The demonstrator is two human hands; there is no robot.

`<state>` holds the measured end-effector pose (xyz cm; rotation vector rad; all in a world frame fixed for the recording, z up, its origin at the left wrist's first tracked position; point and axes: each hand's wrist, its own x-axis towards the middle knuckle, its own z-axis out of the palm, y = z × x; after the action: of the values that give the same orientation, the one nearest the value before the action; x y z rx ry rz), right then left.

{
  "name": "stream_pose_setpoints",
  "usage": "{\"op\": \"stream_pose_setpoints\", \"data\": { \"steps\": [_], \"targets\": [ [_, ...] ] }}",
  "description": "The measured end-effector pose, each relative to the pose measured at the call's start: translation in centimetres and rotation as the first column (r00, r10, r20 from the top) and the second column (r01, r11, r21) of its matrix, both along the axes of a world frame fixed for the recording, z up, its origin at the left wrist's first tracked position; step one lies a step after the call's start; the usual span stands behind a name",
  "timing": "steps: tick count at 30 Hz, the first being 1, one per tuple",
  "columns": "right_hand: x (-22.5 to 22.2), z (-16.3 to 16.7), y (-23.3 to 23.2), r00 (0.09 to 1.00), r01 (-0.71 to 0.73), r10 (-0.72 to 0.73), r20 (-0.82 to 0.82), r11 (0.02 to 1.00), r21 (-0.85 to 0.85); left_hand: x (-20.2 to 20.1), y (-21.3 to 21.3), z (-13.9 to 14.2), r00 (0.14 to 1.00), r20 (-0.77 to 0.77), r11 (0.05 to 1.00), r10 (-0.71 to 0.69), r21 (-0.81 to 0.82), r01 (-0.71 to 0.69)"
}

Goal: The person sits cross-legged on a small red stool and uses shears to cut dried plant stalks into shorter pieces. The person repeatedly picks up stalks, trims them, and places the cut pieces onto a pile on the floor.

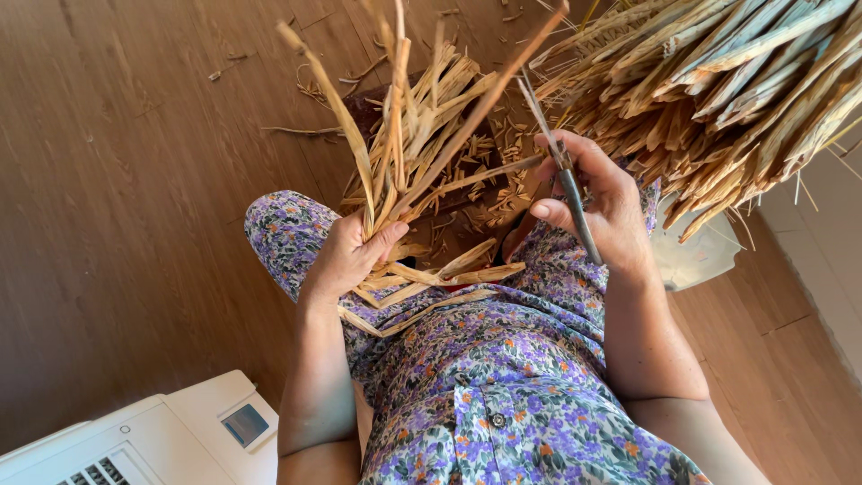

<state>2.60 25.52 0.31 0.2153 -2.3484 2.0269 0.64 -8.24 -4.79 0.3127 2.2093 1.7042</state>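
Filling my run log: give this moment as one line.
left hand: grips bundle of dry tan straw strips | right hand: holds grey metal scissors | scissor tips at strips

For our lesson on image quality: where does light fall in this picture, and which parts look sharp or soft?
Head view: sunlight brightens the straw heap upper right; the floor at left lies dimmer; both hands, left and right, look sharp, scissors too.
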Motion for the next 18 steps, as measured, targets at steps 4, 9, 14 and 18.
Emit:
{"op": "stream_pose_setpoints", "data": {
  "steps": [4, 9, 14, 18],
  "targets": [
    [0.4, -0.2, 0.7, 1.0, -0.003, 0.001, -0.03, 0.998, -0.06, 0.5, -0.5, 0.0, 0.999, -0.028, 0.995, -0.026, -0.093, 0.023],
    [0.0, -1.5, 1.3, 0.999, 0.036, -0.039, -0.019, 0.992, -0.12, 0.6, -0.8, -0.3, 0.999, -0.039, 0.986, 0.01, -0.168, -0.017],
    [0.7, -0.6, 1.2, 0.997, 0.012, -0.018, -0.073, 0.997, -0.074, 0.5, -0.5, -0.3, 0.998, -0.054, 0.975, 0.041, -0.214, -0.052],
    [1.1, 0.8, -0.2, 0.989, -0.126, 0.14, -0.046, 0.965, 0.228, 0.7, 0.3, 0.2, 0.998, -0.022, 0.958, 0.066, -0.278, -0.069]
  ]
}}
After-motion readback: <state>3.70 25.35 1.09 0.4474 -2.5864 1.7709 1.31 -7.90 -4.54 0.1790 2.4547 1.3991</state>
